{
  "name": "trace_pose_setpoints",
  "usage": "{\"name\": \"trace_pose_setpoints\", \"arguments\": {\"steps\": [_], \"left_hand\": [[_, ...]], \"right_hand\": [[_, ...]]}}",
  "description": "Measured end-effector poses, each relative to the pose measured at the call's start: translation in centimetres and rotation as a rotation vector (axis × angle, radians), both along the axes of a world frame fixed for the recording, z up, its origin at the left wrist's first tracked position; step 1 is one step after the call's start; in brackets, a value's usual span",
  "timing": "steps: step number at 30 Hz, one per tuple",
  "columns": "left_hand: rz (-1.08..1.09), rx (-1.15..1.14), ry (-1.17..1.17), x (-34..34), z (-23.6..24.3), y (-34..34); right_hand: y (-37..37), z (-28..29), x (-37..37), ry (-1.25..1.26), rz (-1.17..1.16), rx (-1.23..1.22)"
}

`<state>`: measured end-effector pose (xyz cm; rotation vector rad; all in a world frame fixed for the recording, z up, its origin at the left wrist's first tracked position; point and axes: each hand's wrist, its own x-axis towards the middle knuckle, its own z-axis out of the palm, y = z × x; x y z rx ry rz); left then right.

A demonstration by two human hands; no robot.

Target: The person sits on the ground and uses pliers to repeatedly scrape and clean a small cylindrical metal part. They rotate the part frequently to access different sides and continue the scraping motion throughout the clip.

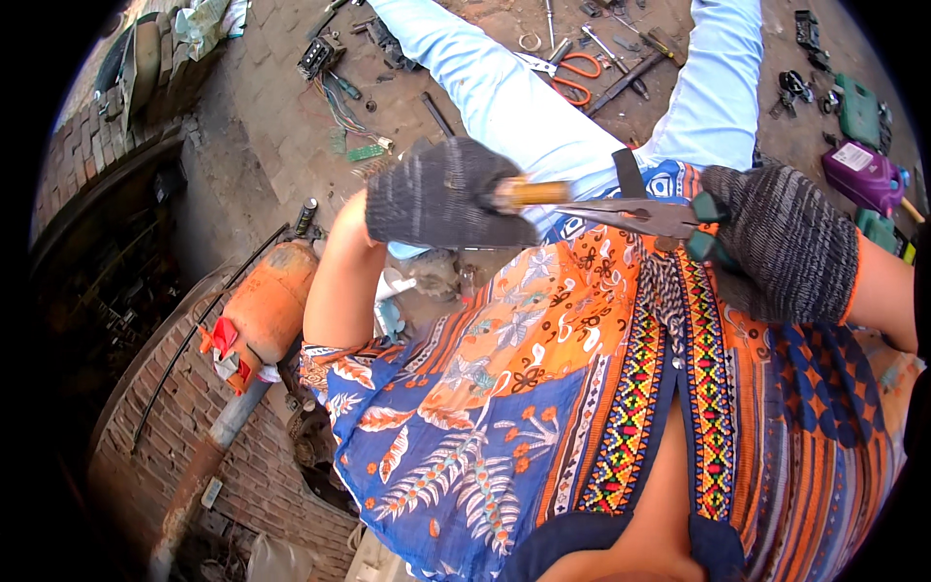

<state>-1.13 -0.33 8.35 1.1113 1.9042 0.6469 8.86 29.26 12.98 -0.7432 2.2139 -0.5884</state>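
My left hand, in a dark grey knit glove, is closed round a short yellow-brown cylindrical piece, blurred by motion, with a thin dark edge below it. My right hand, gloved alike, grips pliers by dark green handles. The pliers' jaws point left to just below the cylinder; whether they touch it I cannot tell. Both hands are over my lap, where a black strap-like piece stands behind the pliers.
Orange-handled scissors, hammers, other hand tools and a wired component lie around my legs. A purple jug and green case are at right. At left are an orange cylinder, a rusty pipe, brickwork and a dark recess.
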Motion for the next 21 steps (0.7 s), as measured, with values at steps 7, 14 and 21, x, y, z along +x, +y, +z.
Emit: {"name": "trace_pose_setpoints", "arguments": {"steps": [7,14,21], "left_hand": [[1.095,-0.002,-0.523,-5.5,-2.0,-14.8],[0.821,0.101,-0.595,-1.9,-4.1,-5.7],[0.788,0.252,-0.794,0.3,-4.8,-1.6]], "right_hand": [[5.9,-5.2,3.6,-0.063,-0.352,0.160],[4.3,-5.8,-0.5,0.287,-0.213,-0.109],[4.7,-7.1,-0.6,0.226,-0.405,-0.267]]}}
